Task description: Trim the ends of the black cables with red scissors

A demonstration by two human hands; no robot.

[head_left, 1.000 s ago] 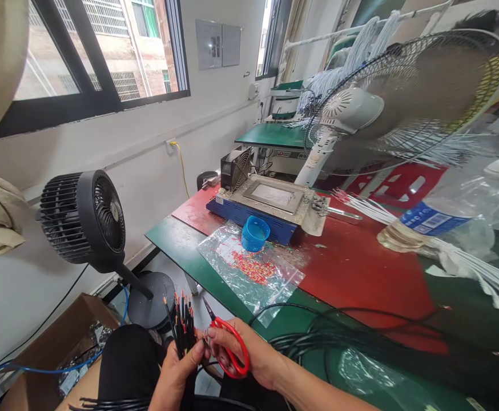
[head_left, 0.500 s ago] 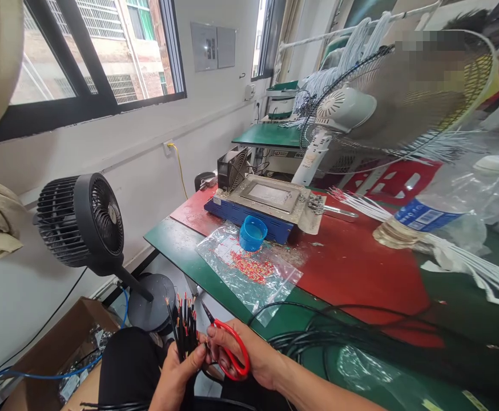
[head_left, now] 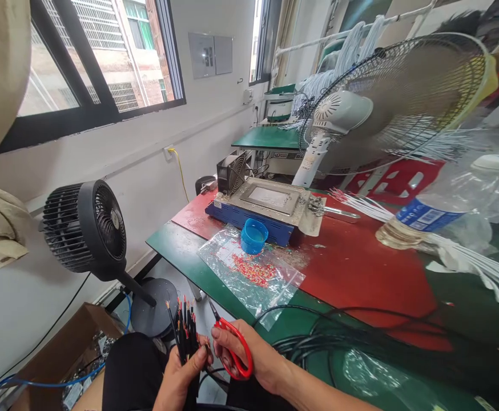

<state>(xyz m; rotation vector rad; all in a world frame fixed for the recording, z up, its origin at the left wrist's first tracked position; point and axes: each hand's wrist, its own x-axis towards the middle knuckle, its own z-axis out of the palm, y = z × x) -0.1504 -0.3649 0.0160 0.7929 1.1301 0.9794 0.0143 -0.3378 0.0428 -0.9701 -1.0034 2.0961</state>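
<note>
My left hand [head_left: 185, 368] is closed around a bundle of black cables [head_left: 183, 337], held upright, with red and pale stripped wire tips at their upper ends. Its thumb and forefinger pinch together near one wire end. To its right, my right hand [head_left: 241, 348] grips a pair of scissors [head_left: 246, 357] with red handles. The fingers wrap the loops, and the dark blades point up and to the left, a small gap away from the cables. My right forearm lies near the table's edge.
On the table are a clear bag [head_left: 224, 265] with red and yellow scraps, a blue cup [head_left: 254, 237], a blue heated unit [head_left: 253, 220], coiled black cables [head_left: 313, 337] and a plastic bottle [head_left: 429, 211]. A black fan [head_left: 91, 228] stands left, above a cardboard box [head_left: 56, 371].
My right hand and the scissors have moved slightly right, away from the left hand. The left hand keeps its hold on the cables. The view has shifted a little.
</note>
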